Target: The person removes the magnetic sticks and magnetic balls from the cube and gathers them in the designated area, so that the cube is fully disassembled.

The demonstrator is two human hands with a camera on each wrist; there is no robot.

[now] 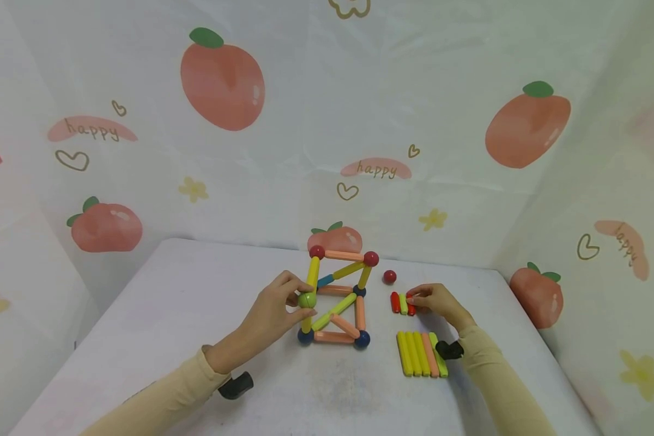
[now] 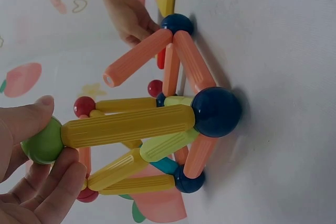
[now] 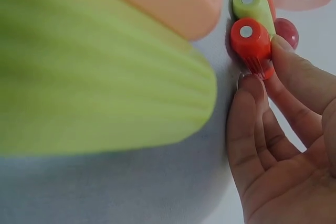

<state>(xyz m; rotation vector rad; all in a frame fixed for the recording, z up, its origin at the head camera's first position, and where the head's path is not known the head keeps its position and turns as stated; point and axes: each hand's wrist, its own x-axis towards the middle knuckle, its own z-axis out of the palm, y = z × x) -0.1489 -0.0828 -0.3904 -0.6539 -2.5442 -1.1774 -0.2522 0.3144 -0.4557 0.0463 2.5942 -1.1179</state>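
Note:
My left hand (image 1: 275,307) pinches a green ball (image 2: 43,141) between thumb and fingers, at the top of an upright yellow magnetic rod (image 2: 128,126). That rod rises from a dark blue ball (image 1: 305,336) at the near left corner of a frame of rods and balls. From the near right blue ball (image 1: 362,338), a loose-ended peach rod (image 1: 344,326) slants upward. To the right, my right hand (image 1: 440,304) pinches a short red rod (image 3: 251,43) at the end of a row, beside a short lime rod (image 3: 251,8) and another short red rod (image 1: 395,303).
A single red ball (image 1: 389,277) lies behind the short rods. Nearer on the white table (image 1: 338,393) is a row of longer yellow, peach and lime rods (image 1: 417,354), close under my right wrist. A fruit-print cloth (image 1: 283,163) hangs behind the table.

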